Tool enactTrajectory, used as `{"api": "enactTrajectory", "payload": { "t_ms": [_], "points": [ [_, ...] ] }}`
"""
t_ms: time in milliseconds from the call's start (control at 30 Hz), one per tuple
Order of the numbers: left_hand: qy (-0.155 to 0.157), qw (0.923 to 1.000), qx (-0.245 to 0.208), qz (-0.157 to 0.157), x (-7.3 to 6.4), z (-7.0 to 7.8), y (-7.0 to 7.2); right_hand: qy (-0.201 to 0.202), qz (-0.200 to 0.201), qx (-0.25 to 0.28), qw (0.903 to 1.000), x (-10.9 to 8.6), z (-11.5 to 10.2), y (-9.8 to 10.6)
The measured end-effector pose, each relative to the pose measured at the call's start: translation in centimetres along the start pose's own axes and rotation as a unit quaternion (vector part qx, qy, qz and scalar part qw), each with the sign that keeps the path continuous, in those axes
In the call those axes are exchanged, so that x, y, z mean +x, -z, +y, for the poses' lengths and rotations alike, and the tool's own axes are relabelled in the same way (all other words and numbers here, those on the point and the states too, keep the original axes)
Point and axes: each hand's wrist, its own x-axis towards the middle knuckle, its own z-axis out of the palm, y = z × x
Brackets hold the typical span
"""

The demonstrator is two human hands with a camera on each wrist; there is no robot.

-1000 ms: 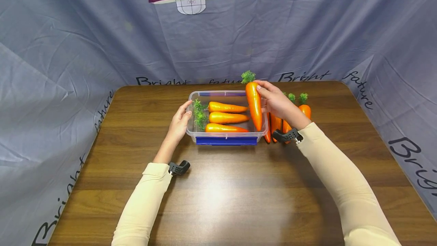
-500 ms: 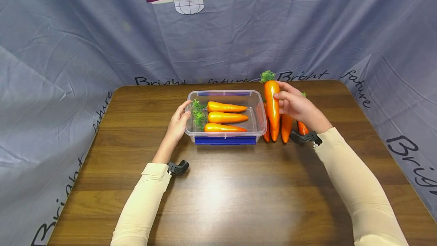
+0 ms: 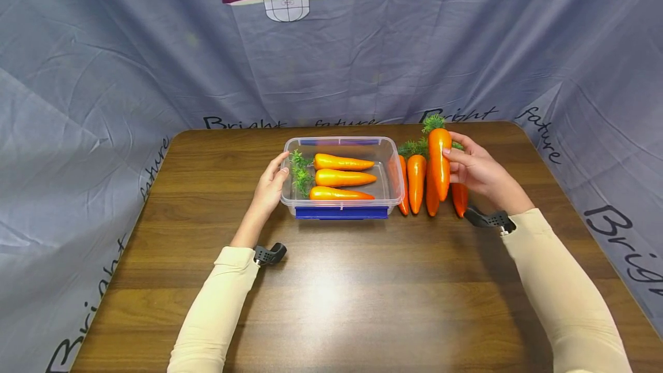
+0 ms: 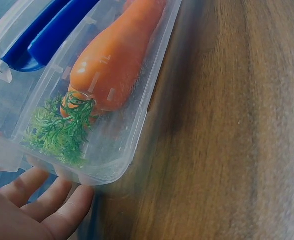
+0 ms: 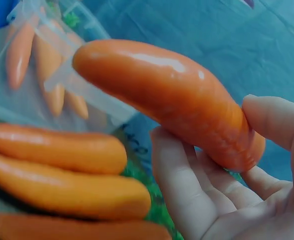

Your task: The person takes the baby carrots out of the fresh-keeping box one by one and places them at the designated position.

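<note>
My right hand (image 3: 479,171) pinches an orange carrot (image 3: 439,160) between thumb and fingers, its leafy top up in the head view. The carrot is raised over several other carrots (image 3: 416,183) that lie side by side, right of a clear plastic container (image 3: 342,204). Close up, the right wrist view shows the held carrot (image 5: 172,90) with its thick end between thumb and fingers. Inside the lidless container lie 3 carrots (image 3: 345,178), green tops (image 3: 302,174) to the left. My left hand (image 3: 268,187) holds the container's left end, with fingers (image 4: 69,212) against its outer wall.
Blue clips (image 3: 342,212) hang along the container's near side. A brown wooden table (image 3: 331,292) lies under everything, with a grey printed curtain (image 3: 331,73) behind it and at both sides.
My right hand has carried the carrot from above the container's right end rightward, over the row of carrots, and lowered it slightly. The left hand and container stay in place.
</note>
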Motion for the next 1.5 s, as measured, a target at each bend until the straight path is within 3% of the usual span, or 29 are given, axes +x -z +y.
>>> {"api": "enactTrajectory", "payload": {
  "t_ms": [167,433,667,1133,1233,1400,1500],
  "points": [
    [-0.013,0.9999,0.003,0.009,1.3,-2.6,0.1,0.005,0.017,0.004,0.9998,-1.1,0.3,1.8],
    [-0.015,0.9998,0.005,0.008,1.3,-2.7,0.1,0.003,0.04,-0.001,0.9992,-2.4,0.2,4.6],
    [-0.019,0.9998,0.004,0.008,1.3,-2.7,0.1,-0.005,0.074,-0.062,0.9953,-3.6,0.5,6.8],
    [-0.018,0.9997,0.011,0.009,1.4,-2.9,0.2,-0.04,0.137,-0.14,0.9798,-3.2,1.4,9.3],
    [-0.019,0.9997,0.009,0.01,1.4,-2.9,0.2,-0.053,0.151,-0.199,0.9667,-2.9,1.6,9.4],
    [-0.023,0.9997,0.004,0.01,1.5,-2.9,0.1,-0.076,0.163,-0.334,0.9251,-2.5,2.1,9.2],
    [-0.021,0.9997,0.006,0.008,1.5,-2.9,0.1,-0.086,0.168,-0.366,0.9112,-2.3,2.3,9.0]
  ]
}}
